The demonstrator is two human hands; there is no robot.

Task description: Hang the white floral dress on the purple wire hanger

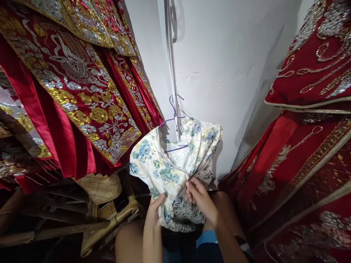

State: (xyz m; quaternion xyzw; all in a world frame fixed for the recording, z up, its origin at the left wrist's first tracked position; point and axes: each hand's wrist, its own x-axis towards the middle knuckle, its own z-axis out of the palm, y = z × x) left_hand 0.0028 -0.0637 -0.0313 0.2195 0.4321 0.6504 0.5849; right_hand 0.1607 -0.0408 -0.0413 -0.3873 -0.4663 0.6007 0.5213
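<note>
A white garment [164, 175] with blue and green flowers and a grey ruffled lower part hangs on a purple wire hanger [174, 117], its hem over the lap. My left hand [155, 212] grips the garment's left edge, thumb on top and fingers hidden behind the cloth. At the front, below the crossed neckline, my right hand [200, 197] has its fingers curled and pinched at the fabric edge. The hanger's hook stands free beside a pale vertical strip on the wall.
Red costumes [74, 73] with gold and silver embroidery hang at the left, and more red beaded garments [309, 80] at the right. A bamboo frame [109, 226] stands at the lower left, beneath a cream quilted item [102, 188]. Behind is a white wall [227, 47].
</note>
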